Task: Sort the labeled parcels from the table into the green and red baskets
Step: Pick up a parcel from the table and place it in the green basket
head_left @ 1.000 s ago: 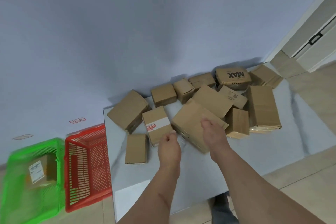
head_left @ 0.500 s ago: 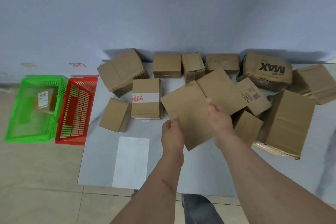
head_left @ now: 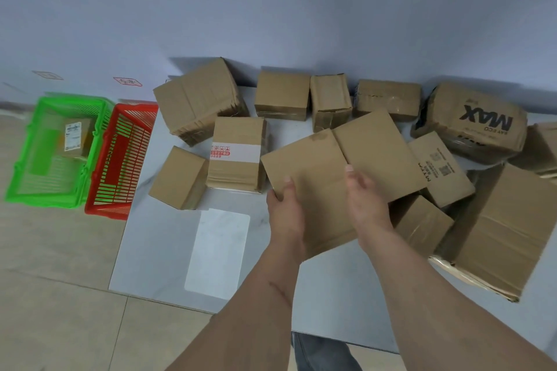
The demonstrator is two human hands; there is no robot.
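Here, both hands (head_left: 325, 208) grip 1 flat parcel (head_left: 334, 159).

green basket (head_left: 22, 178); red basket (head_left: 99, 205)

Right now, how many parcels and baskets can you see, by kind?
Held parcel: 1
Parcels lying on the table: 12
Parcel inside the green basket: 1
Green basket: 1
Red basket: 1
Total: 16
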